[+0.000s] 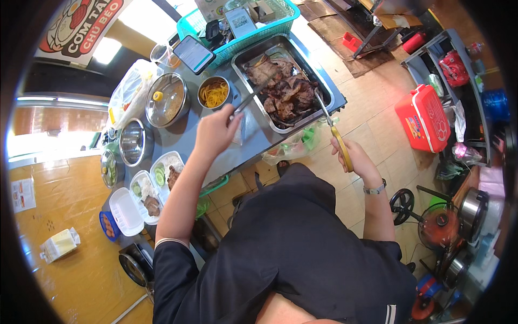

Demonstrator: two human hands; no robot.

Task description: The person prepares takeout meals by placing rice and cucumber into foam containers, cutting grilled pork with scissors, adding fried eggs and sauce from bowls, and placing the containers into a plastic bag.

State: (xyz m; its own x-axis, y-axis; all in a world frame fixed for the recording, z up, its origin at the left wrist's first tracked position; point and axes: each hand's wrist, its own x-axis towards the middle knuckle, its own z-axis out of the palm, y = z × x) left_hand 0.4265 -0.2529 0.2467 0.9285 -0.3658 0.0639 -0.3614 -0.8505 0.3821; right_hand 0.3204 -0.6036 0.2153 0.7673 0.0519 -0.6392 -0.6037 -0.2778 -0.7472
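My left hand [216, 129] is closed around a pair of metal tongs [255, 95], whose far end reaches over grilled meat [289, 91] in a rectangular steel tray [274, 128]. My right hand [351, 157] holds yellow-handled scissors [336, 135]; their blades reach over the tray's right side, by the meat. Left of the tray stands a steel bowl of yellow-orange shreds [214, 94]. Farther left is a steel bowl with a clear lid [166, 99]. Two open white foam boxes [127, 212] hold rice, cucumber slices and meat; my left forearm partly hides one.
A turquoise basket [259, 36] with small items stands behind the tray, a phone [194, 54] at its front left. Beneath the table's near edge hangs a plastic bag [297, 143]. A red cooler box [423, 118] stands on the tiled floor to the right, near a shelf [431, 60].
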